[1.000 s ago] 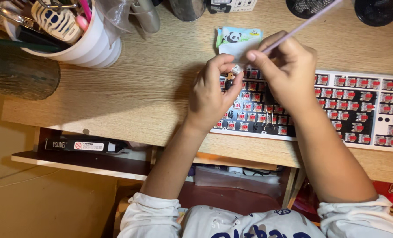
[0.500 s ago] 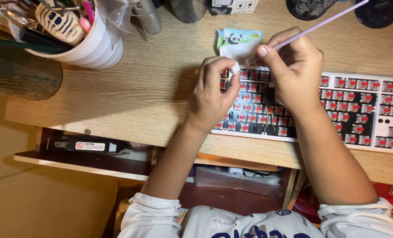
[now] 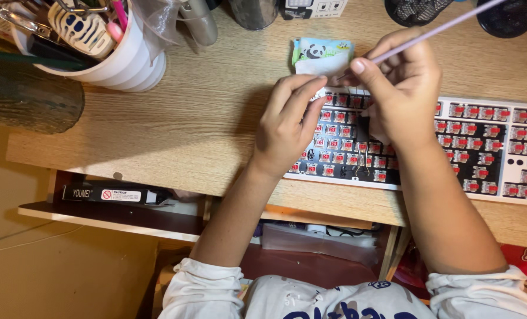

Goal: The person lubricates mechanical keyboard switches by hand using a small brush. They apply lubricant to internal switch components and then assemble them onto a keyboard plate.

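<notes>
My right hand [image 3: 402, 94] grips a thin lilac brush [image 3: 446, 26], whose handle slants up to the right. Its tip points down to the fingertips of my left hand [image 3: 287, 127]. My left hand's fingers are pinched together around a small piece that is mostly hidden. Both hands hover over the left end of a white keyboard [image 3: 488, 147] that has its caps off and shows rows of red switches. A thin wire tool [image 3: 362, 160] lies on the switches below my right hand. A small packet with a panda picture [image 3: 319, 54] lies just behind the hands.
A white cup [image 3: 109, 65] stuffed with tools stands at the back left, with a dark round log-like block [image 3: 21, 100] beside it. Mesh pots [image 3: 417, 10] stand at the back right. A black box [image 3: 115, 194] lies on the shelf under the wooden desk [image 3: 174, 130].
Both hands stay together over the keyboard's left end. The brush handle has tilted a little lower to the right.
</notes>
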